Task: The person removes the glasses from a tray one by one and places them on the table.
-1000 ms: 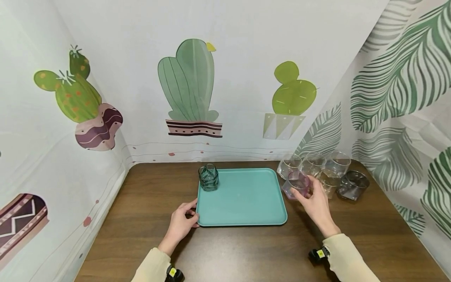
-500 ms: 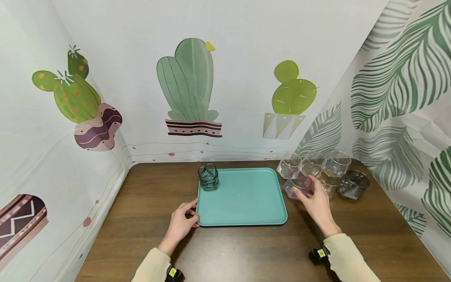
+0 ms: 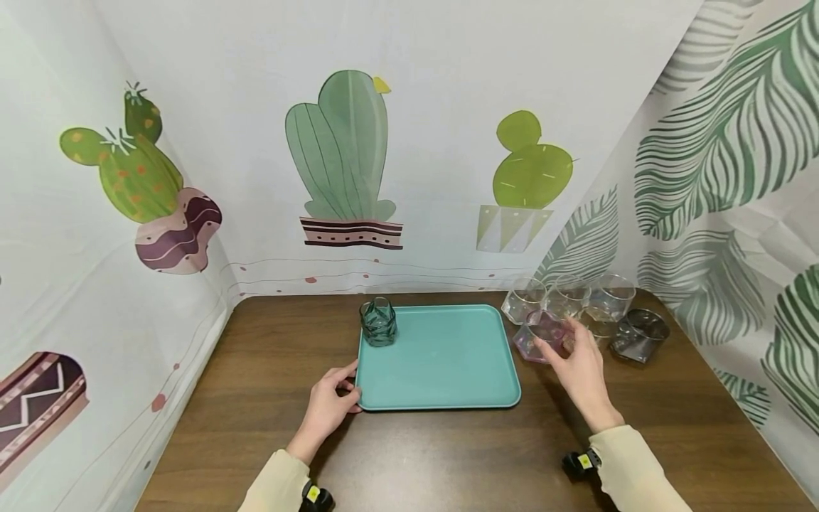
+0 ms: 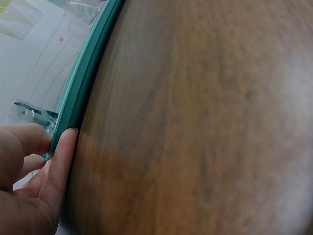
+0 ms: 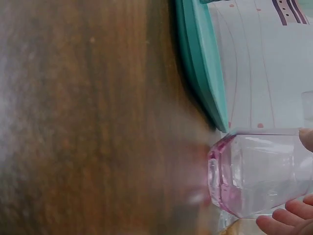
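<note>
A turquoise tray [image 3: 441, 363] lies flat on the brown table. My left hand [image 3: 329, 405] pinches its near left corner, the fingers at the rim in the left wrist view. On the tray's far left corner stands a dark green faceted glass [image 3: 379, 323]. Just right of the tray, a pink-tinted glass [image 5: 259, 166] stands upright on the table. Around its upper part my right hand [image 3: 581, 366] is loosely spread, thumb near the rim on one side and relaxed fingers along the other.
Behind the pink glass are three clear glasses, one of them a clear glass [image 3: 525, 306] at the left of the row. An amber glass [image 3: 600, 321] and a dark grey glass [image 3: 640, 338] stand to the right. A patterned cloth wall [image 3: 441, 178] rises behind the table.
The pink glass has come from a slight tilt to upright on the table. My right hand has loosened around it and shifted slightly right. My left hand and the tray stay put.
</note>
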Action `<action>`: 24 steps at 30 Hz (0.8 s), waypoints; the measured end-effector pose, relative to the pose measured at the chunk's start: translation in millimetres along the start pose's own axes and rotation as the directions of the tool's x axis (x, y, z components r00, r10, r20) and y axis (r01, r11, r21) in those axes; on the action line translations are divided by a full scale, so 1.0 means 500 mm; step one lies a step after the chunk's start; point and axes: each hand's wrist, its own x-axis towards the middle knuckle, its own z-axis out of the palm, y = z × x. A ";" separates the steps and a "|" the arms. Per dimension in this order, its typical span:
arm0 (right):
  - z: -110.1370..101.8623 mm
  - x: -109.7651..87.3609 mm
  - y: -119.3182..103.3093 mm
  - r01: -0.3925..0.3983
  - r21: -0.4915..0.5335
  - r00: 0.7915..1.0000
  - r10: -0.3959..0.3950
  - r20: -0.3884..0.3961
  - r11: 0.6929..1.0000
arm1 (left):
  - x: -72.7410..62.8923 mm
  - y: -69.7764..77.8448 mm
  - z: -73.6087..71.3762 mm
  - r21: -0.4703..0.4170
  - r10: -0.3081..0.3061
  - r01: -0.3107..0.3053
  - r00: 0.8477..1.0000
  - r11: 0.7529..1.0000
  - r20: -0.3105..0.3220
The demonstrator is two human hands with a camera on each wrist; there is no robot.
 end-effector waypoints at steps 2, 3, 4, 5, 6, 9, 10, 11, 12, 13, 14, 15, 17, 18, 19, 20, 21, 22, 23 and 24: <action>-0.002 -0.003 -0.003 0.014 -0.004 0.999 -0.015 -0.040 1.000 | 0.000 0.000 0.000 0.003 -0.002 0.002 1.000 1.000 -0.001; -0.003 -0.005 -0.005 0.022 -0.003 0.998 -0.022 -0.060 1.000 | 0.000 0.000 0.000 0.004 -0.002 0.002 1.000 1.000 -0.001; -0.004 -0.007 -0.007 0.031 -0.006 0.996 -0.031 -0.081 0.999 | 0.000 0.000 0.000 0.006 -0.003 0.003 1.000 1.000 -0.001; -0.006 -0.008 -0.009 0.044 -0.009 0.994 -0.045 -0.104 0.999 | -0.001 0.000 0.000 0.007 -0.002 0.002 1.000 1.000 -0.001; -0.007 -0.010 -0.012 0.056 -0.012 0.990 -0.057 -0.128 0.998 | 0.000 0.000 0.000 0.009 -0.001 0.001 1.000 1.000 -0.001; -0.009 -0.013 -0.022 0.092 -0.012 0.977 -0.092 -0.191 0.996 | 0.000 -0.001 0.000 0.015 0.002 -0.002 1.000 1.000 0.004; -0.009 -0.014 -0.026 0.105 -0.005 0.973 -0.104 -0.207 0.994 | 0.000 -0.002 -0.001 0.015 0.002 -0.002 1.000 1.000 0.005; -0.009 -0.015 -0.031 0.121 0.004 0.969 -0.117 -0.219 0.993 | 0.000 -0.003 -0.001 0.017 0.003 -0.003 1.000 1.000 0.003; -0.007 -0.016 -0.037 0.134 0.014 0.965 -0.127 -0.227 0.991 | 0.000 -0.003 -0.002 0.018 0.004 -0.004 1.000 1.000 0.003; -0.005 -0.016 -0.043 0.150 0.021 0.962 -0.141 -0.233 0.989 | 0.000 -0.003 -0.003 0.020 0.006 -0.006 1.000 1.000 0.001; -0.003 -0.017 -0.050 0.165 0.030 0.959 -0.154 -0.237 0.986 | 0.000 -0.004 -0.003 0.020 0.010 -0.010 1.000 1.000 0.001; 0.000 -0.017 -0.058 0.181 0.035 0.957 -0.168 -0.238 0.983 | 0.001 -0.004 -0.004 0.020 0.013 -0.013 1.000 1.000 0.000; 0.008 -0.016 -0.074 0.210 0.041 0.951 -0.194 -0.240 0.977 | 0.002 -0.004 -0.004 0.020 0.017 -0.017 1.000 1.000 -0.002; 0.014 -0.016 -0.082 0.222 0.049 0.949 -0.204 -0.240 0.974 | 0.003 -0.005 -0.004 0.018 0.019 -0.019 1.000 1.000 0.000; 0.019 -0.015 -0.089 0.232 0.056 0.948 -0.213 -0.237 0.971 | 0.003 -0.005 -0.004 0.016 0.020 -0.020 1.000 1.000 0.002; 0.025 -0.015 -0.097 0.242 0.063 0.947 -0.222 -0.234 0.968 | 0.004 -0.005 -0.004 0.013 0.021 -0.021 1.000 1.000 0.003; 0.032 -0.015 -0.105 0.251 0.070 0.946 -0.230 -0.227 0.965 | 0.004 -0.005 -0.003 0.011 0.019 -0.019 1.000 1.000 0.002; 0.039 -0.015 -0.112 0.260 0.081 0.947 -0.238 -0.218 0.962 | 0.003 -0.005 -0.003 0.009 0.017 -0.017 1.000 1.000 0.002; 0.046 -0.016 -0.120 0.264 0.086 0.948 -0.243 -0.205 0.961 | 0.003 -0.005 -0.003 0.008 0.015 -0.015 1.000 1.000 0.001; 0.053 -0.017 -0.128 0.266 0.091 0.950 -0.246 -0.190 0.960 | 0.002 -0.004 -0.002 0.007 0.014 -0.014 1.000 1.000 0.002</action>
